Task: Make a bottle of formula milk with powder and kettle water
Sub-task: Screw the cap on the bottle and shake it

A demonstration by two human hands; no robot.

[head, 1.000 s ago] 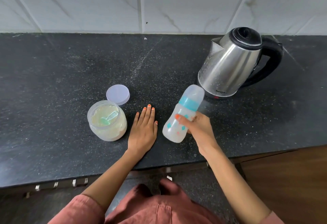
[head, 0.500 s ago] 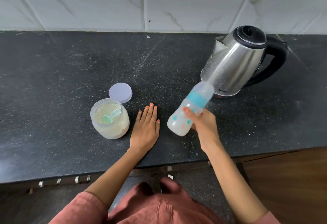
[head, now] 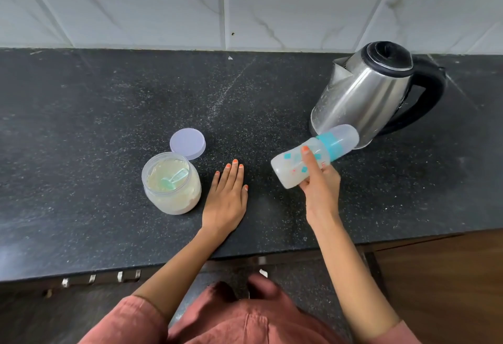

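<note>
The baby bottle (head: 313, 154) is what we see first, held off the table (head: 81, 126) in the right hand (head: 319, 188) and tipped steeply, its base toward the powder jar and its clear cap pointing at the kettle (head: 364, 93). The cap end overlaps the lower front of the kettle in our view, though we cannot tell whether the two actually touch. The bottle has a teal collar under the cap, small teal and orange marks on its frosted body, and looks milky inside; how full it is we cannot say. The right hand's fingers (head: 309, 158) are wrapped around the lower half of the bottle, one laid along its near side, the rest hidden behind it.

Left of the kettle, the left hand (head: 227, 196) lies palm down on the table, its fingers straight and pressed together, holding nothing. Further left of the kettle, just beside that hand, stands the open powder jar (head: 172, 186), nearly full of pale powder with a light green scoop (head: 174, 179) resting in it. The jar's round lilac lid (head: 187, 143) lies flat on the table just behind the jar, on the wall side.

The kettle itself is stainless steel with a black lid and black handle, its spout turned toward the jar.
</note>
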